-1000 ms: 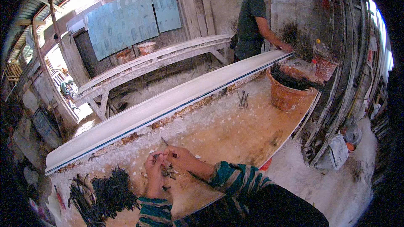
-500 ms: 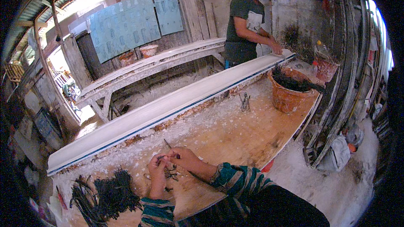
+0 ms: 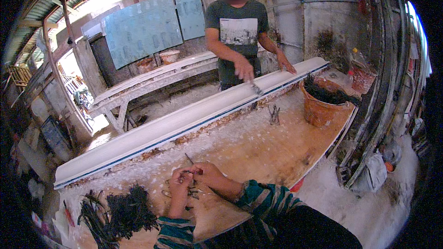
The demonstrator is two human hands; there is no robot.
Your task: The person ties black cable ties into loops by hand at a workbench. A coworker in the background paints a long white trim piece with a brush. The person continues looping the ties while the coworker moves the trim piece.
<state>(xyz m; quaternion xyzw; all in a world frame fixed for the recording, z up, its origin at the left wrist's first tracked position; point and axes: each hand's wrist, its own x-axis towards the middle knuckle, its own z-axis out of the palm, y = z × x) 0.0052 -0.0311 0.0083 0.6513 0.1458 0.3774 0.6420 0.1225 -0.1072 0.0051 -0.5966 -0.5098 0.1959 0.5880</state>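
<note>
My left hand (image 3: 180, 180) and my right hand (image 3: 208, 175) meet over the near part of a wooden board (image 3: 240, 157), fingers pinched together. A thin, dark, pointed tool (image 3: 188, 158), perhaps a small blade, juts up from my right hand. Whatever sits between the left fingertips is too small to make out. Below and beside the hands lie short dark strips (image 3: 193, 191). Left of my left forearm rest a thick bundle of black strips (image 3: 131, 212) and a looser pile of longer black strips (image 3: 93, 219).
A long white moulding (image 3: 170, 122) with a blue edge crosses behind the board. Across it, a co-worker (image 3: 237, 32) bends over, one hand holding a scraper-like tool. An orange bucket (image 3: 318, 110) of black strips stands far right, near a small strip bundle (image 3: 274, 115).
The co-worker has turned toward me and moved left along the moulding, now with a tool at its blue edge. My hands stay together, with only small finger movement; the view has shifted slightly.
</note>
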